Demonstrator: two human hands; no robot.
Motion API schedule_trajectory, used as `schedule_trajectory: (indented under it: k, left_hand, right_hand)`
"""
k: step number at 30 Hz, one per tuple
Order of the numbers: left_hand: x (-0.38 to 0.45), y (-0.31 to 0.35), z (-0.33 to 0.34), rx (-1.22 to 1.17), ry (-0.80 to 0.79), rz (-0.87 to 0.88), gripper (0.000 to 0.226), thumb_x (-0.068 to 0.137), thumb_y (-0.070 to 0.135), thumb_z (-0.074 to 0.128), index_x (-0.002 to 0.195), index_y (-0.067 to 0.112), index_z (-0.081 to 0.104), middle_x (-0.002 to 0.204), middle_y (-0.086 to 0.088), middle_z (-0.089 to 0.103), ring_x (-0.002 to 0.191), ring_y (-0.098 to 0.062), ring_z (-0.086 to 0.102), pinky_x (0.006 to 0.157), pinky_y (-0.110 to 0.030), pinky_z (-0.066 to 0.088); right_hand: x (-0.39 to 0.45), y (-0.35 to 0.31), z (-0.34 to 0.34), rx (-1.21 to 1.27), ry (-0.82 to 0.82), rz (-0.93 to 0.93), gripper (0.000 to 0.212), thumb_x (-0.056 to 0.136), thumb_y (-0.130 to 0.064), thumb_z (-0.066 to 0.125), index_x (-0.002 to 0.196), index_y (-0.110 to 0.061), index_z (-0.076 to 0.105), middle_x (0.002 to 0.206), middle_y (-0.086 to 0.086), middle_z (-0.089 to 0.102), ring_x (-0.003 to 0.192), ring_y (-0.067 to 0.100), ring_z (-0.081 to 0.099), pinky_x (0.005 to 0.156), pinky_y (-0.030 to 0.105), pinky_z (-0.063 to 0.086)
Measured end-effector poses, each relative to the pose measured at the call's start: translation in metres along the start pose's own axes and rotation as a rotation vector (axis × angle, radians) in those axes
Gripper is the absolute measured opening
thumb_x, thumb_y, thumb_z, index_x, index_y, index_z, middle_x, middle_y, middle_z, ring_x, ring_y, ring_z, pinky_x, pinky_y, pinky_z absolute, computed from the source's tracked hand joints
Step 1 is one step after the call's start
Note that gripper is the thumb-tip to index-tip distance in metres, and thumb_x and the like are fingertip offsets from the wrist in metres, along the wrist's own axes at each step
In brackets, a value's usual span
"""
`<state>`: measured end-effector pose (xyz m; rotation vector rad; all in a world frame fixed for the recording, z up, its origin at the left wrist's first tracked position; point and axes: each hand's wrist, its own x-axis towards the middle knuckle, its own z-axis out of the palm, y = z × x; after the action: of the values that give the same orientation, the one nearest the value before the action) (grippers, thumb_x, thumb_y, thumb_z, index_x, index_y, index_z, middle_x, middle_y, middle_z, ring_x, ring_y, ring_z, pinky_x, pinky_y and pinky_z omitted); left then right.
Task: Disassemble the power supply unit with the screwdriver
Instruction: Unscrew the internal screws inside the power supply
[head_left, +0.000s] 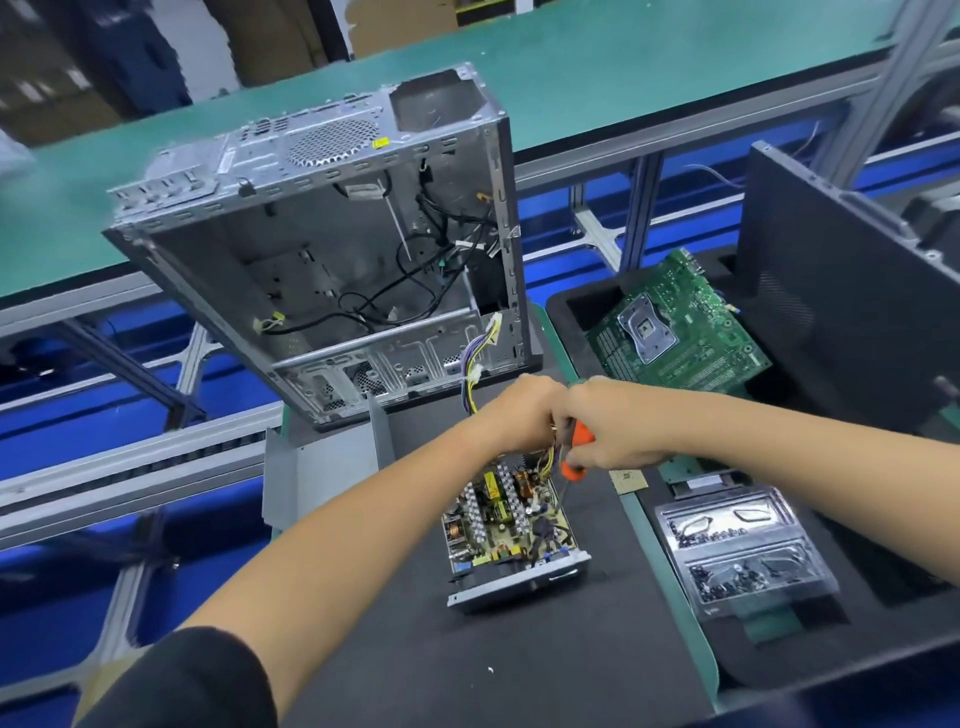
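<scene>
The power supply unit (511, 530) lies on the black mat with its cover off, circuit board and coils showing. My right hand (615, 431) grips the orange-handled screwdriver (574, 452); its shaft points down into the right side of the board. My left hand (519, 415) is at the unit's far end, fingers curled around its bundle of coloured wires (545, 457). The two hands touch each other above the unit.
An opened grey computer case (332, 249) stands behind the unit. A bent grey metal cover (322, 467) lies to the left. On the right are a green motherboard (675, 327) in a black tray, a clear tray of screws (737, 551) and a dark side panel (841, 280).
</scene>
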<state>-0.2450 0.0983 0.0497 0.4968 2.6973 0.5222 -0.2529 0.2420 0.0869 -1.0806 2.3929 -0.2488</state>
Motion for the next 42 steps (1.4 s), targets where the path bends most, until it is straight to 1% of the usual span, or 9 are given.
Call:
schedule_trajectory:
  k: [3, 8, 12, 17, 24, 29, 33, 36, 42]
  left_hand:
    - [0.004, -0.008, 0.004, 0.021, 0.024, -0.035, 0.013, 0.072, 0.0, 0.066, 0.085, 0.004, 0.065, 0.078, -0.005, 0.06, 0.074, -0.021, 0.052, 0.056, -0.023, 0.032]
    - [-0.003, -0.003, 0.012, 0.051, 0.045, 0.063, 0.035, 0.071, -0.002, 0.063, 0.053, 0.02, 0.042, 0.049, 0.01, 0.04, 0.053, -0.022, 0.049, 0.042, -0.019, 0.025]
    - [-0.025, -0.032, 0.014, -0.01, 0.02, 0.036, 0.014, 0.075, 0.009, 0.073, 0.069, 0.017, 0.063, 0.074, 0.005, 0.068, 0.066, -0.007, 0.055, 0.058, -0.018, 0.039]
    - [-0.049, -0.063, 0.021, -0.138, 0.076, -0.128, 0.032, 0.075, 0.037, 0.079, 0.062, 0.016, 0.059, 0.069, 0.009, 0.061, 0.07, -0.009, 0.057, 0.063, -0.028, 0.046]
    - [-0.056, -0.053, 0.038, 0.44, 0.142, 0.049, 0.01, 0.092, 0.02, 0.052, 0.096, 0.015, 0.059, 0.095, -0.002, 0.063, 0.087, -0.027, 0.061, 0.063, -0.033, 0.04]
    - [-0.062, -0.053, 0.035, 0.636, 0.1, 0.18, 0.01, 0.08, 0.008, 0.055, 0.077, 0.013, 0.063, 0.077, -0.001, 0.062, 0.079, -0.024, 0.058, 0.055, -0.033, 0.044]
    - [-0.054, -0.06, 0.033, 0.566, 0.022, 0.174, 0.012, 0.082, 0.013, 0.048, 0.082, 0.012, 0.059, 0.085, -0.002, 0.061, 0.087, -0.024, 0.057, 0.063, -0.037, 0.051]
    - [-0.036, -0.063, 0.032, 0.489, 0.04, 0.23, 0.026, 0.089, 0.037, 0.053, 0.078, 0.013, 0.057, 0.085, -0.002, 0.052, 0.084, -0.021, 0.051, 0.061, -0.033, 0.039]
    - [-0.016, -0.066, 0.053, -0.071, 0.173, -0.118, 0.04, 0.083, 0.05, 0.062, 0.079, 0.022, 0.034, 0.072, 0.005, 0.043, 0.062, -0.016, 0.04, 0.051, -0.032, 0.029]
  right_hand:
    - [-0.005, 0.013, -0.002, 0.038, 0.037, 0.051, 0.008, 0.083, -0.031, 0.07, 0.087, -0.024, 0.069, 0.085, -0.001, 0.064, 0.071, 0.013, 0.054, 0.056, 0.022, 0.041]
    - [-0.005, 0.019, 0.002, 0.066, 0.051, 0.097, 0.013, 0.084, -0.033, 0.069, 0.089, -0.024, 0.062, 0.083, -0.007, 0.059, 0.068, 0.005, 0.049, 0.054, 0.02, 0.035]
    - [-0.001, 0.015, 0.004, 0.047, 0.043, 0.107, 0.014, 0.085, -0.033, 0.069, 0.09, -0.025, 0.059, 0.082, -0.011, 0.051, 0.067, 0.003, 0.048, 0.053, 0.019, 0.034]
    - [0.004, 0.013, 0.0, 0.089, -0.007, 0.135, 0.012, 0.085, -0.028, 0.068, 0.085, -0.025, 0.057, 0.084, 0.006, 0.069, 0.078, 0.026, 0.068, 0.067, 0.041, 0.057]
    - [0.016, 0.007, -0.001, 0.038, -0.036, 0.147, 0.015, 0.082, -0.027, 0.066, 0.088, -0.013, 0.068, 0.081, 0.008, 0.072, 0.078, 0.027, 0.069, 0.058, 0.029, 0.051]
    - [0.027, 0.002, -0.002, 0.027, -0.058, 0.16, 0.021, 0.079, -0.023, 0.064, 0.086, -0.006, 0.073, 0.072, 0.01, 0.073, 0.065, 0.024, 0.066, 0.053, 0.026, 0.051]
    - [0.029, -0.001, -0.004, 0.055, -0.058, 0.166, 0.02, 0.077, -0.021, 0.064, 0.082, -0.005, 0.072, 0.066, 0.01, 0.073, 0.05, 0.018, 0.058, 0.043, 0.019, 0.045]
    - [0.027, -0.001, -0.005, 0.072, -0.032, 0.171, 0.02, 0.075, -0.021, 0.065, 0.08, -0.004, 0.072, 0.063, 0.008, 0.072, 0.043, 0.014, 0.054, 0.038, 0.014, 0.039]
    - [0.024, -0.006, 0.003, 0.018, 0.078, 0.099, 0.042, 0.08, -0.045, 0.07, 0.084, -0.003, 0.069, 0.072, 0.011, 0.071, 0.048, 0.003, 0.043, 0.039, 0.016, 0.035]
